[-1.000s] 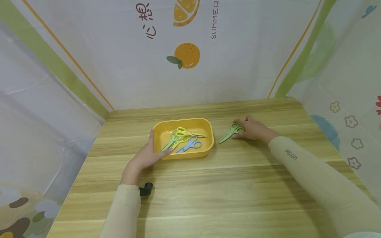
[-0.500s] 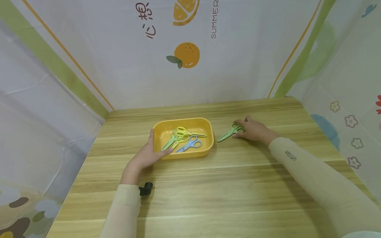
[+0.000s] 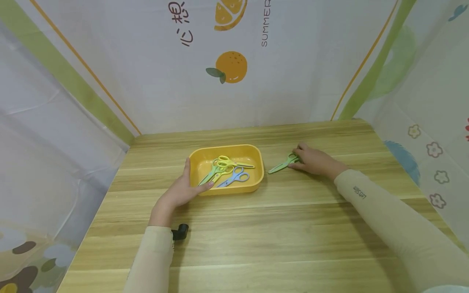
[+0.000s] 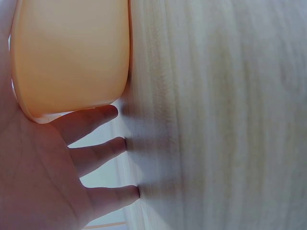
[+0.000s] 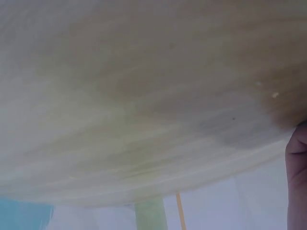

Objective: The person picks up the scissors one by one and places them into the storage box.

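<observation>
A yellow tray [image 3: 262, 171] stands on the wooden table, and my left hand [image 3: 178, 191] rests against its left front corner. The thumb lies over the front rim, while the left wrist view shows the other fingers straight and spread, fingertips at the tabletop. Inside are yellow scissors [image 3: 238, 164], blue scissors [image 3: 234, 176] and green scissors [image 3: 210, 176], partly overlapping. To the tray's right, my right hand [image 3: 311, 160] pinches another pair of green scissors [image 3: 280, 167] by the handles, blades toward the tray. The fingers partly hide those handles. Only a bit of this hand shows in the right wrist view.
The wooden table [image 3: 256, 236] runs back to a white printed curtain [image 3: 286, 93], with more printed cloth at both sides. A black device [image 3: 180, 232] sticks out at my left wrist.
My right hand has shifted slightly, and its fingers now cover more of the green scissors' handles. The scissors have turned a little. My left hand and the tray keep their place.
</observation>
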### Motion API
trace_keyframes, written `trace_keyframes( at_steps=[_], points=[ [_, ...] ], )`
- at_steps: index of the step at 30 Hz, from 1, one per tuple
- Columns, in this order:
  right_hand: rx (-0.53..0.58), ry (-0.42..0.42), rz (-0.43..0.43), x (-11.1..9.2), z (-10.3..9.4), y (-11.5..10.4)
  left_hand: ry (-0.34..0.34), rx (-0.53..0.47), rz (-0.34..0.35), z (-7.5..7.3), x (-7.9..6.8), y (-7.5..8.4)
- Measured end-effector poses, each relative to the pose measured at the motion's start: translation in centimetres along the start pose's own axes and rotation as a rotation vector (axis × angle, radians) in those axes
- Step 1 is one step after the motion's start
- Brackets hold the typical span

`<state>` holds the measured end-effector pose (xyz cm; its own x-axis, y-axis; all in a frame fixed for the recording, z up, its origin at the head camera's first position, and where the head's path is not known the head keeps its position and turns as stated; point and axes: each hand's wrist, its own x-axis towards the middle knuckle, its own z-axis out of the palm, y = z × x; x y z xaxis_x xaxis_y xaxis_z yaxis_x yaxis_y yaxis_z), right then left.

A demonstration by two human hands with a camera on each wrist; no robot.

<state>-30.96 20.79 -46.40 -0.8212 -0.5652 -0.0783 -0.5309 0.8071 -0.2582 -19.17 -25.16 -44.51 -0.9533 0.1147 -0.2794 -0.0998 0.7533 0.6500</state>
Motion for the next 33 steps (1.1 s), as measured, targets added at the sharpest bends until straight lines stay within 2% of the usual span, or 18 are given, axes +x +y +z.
trace_keyframes(
  at_steps=[7, 21, 33],
  points=[
    [-0.005, 0.017, -0.022, 0.0, -0.1, -0.3, 0.000, -0.004, -0.005, 0.0, 0.0, 0.0],
    [-0.008, 0.036, -0.006, 0.3, 0.5, 0.4, 0.002, -0.001, -0.014, 0.1, 0.2, -0.1],
    [-0.040, 0.043, 0.090, 0.5, 0.7, 1.3, 0.001, -0.007, -0.017, 0.1, 0.1, -0.1]
  ],
)
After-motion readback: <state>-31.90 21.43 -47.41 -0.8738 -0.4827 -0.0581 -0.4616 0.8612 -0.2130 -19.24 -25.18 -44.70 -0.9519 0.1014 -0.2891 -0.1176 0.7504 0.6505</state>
